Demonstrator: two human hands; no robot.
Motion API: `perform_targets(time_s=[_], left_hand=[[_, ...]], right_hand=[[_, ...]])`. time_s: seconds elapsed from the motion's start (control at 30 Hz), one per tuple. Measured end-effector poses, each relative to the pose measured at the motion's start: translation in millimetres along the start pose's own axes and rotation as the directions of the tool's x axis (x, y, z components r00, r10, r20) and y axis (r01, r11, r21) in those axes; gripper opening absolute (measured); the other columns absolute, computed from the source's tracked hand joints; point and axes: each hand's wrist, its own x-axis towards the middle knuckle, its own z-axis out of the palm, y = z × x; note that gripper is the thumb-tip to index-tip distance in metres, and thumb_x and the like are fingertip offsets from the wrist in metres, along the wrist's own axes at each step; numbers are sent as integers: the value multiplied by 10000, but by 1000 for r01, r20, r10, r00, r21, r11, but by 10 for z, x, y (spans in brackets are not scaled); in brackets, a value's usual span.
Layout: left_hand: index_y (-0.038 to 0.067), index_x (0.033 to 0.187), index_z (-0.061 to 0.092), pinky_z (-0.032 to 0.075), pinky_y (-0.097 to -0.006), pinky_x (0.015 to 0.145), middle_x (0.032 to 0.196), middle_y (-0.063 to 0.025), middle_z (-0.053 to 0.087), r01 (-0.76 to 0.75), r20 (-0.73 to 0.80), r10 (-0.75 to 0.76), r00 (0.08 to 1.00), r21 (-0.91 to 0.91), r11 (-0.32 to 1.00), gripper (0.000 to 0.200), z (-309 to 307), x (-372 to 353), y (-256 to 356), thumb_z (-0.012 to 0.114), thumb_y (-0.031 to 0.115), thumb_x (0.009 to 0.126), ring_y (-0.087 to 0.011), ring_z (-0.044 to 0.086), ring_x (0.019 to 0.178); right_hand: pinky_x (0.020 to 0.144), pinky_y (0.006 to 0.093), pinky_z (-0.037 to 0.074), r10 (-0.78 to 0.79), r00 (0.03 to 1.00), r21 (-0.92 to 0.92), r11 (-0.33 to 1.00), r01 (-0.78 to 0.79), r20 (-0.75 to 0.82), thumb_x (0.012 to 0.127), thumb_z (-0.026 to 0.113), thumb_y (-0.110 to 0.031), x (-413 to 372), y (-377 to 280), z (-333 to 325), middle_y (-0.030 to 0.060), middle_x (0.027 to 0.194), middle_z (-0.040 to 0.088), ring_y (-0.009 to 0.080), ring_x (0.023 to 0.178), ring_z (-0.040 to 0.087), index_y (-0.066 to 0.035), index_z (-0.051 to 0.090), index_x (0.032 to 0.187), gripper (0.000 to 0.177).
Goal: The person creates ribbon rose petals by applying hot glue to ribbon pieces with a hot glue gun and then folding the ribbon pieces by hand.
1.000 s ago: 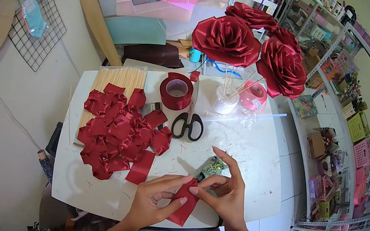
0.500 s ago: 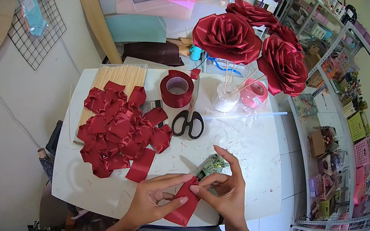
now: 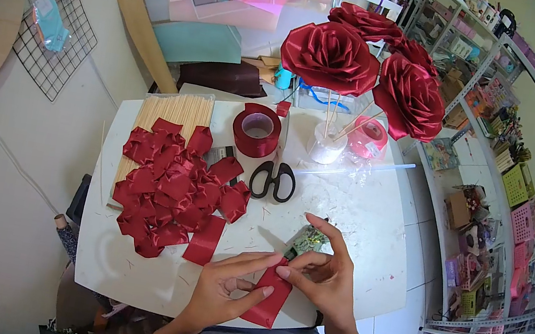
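Note:
At the table's front edge, a piece of dark red satin ribbon (image 3: 268, 303) is pinched between my two hands. My left hand (image 3: 224, 289) grips its left side, thumb over the face and index finger along the upper edge. With thumb and index finger together, my right hand (image 3: 327, 276) holds the upper right corner. Just beyond my fingers lies a small green patterned object (image 3: 307, 240), partly hidden by the right hand. A flat cut ribbon piece (image 3: 204, 240) lies left of my hands, beside a heap of folded red ribbon petals (image 3: 169, 186).
Black-handled scissors (image 3: 273, 181) and a red ribbon roll (image 3: 256, 131) lie further back. Bamboo sticks (image 3: 178, 109) are under the petals. Large red ribbon roses (image 3: 332, 57) stand on sticks in a white holder (image 3: 328, 145), next to a pink tape roll (image 3: 366, 137). Shelves (image 3: 470, 180) line the right.
Both hands keep nearly the same pose on the ribbon piece. The view has shifted very slightly, and the ribbon's lower part has turned a little to the right.

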Motion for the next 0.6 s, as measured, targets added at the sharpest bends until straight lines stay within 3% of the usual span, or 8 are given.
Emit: perform_targets(time_s=[0.37, 0.43, 0.6], left_hand=[[32, 1129, 488, 498, -263, 755, 1135, -133, 473, -61, -47, 61, 997, 13, 998, 458, 0, 10, -13, 564, -96, 696, -169, 501, 984], [32, 1129, 488, 498, -263, 757, 1131, -132, 475, -59, -51, 60, 997, 17, 998, 463, 2, 8, -16, 564, -101, 692, -169, 502, 982], [30, 1125, 491, 498, -270, 762, 1125, -135, 477, -52, -24, 53, 998, 13, 999, 453, 5, 9, -24, 557, -108, 699, -166, 499, 980]], right_hand=[[663, 200, 423, 18, 1000, 95, 995, -16, -23, 702, 630, 42, -6, 9, -1, 57, 720, 605, 74, 708, 548, -33, 271, 1251, 659], [669, 204, 426, -4, 1000, -4, 1000, 4, 15, 701, 630, 43, -8, 3, 2, 57, 717, 605, 76, 716, 551, -34, 285, 1245, 649], [678, 203, 427, -39, 999, -17, 999, 39, 20, 704, 622, 51, -13, 33, -16, 60, 720, 606, 79, 729, 554, -35, 295, 1241, 635]])
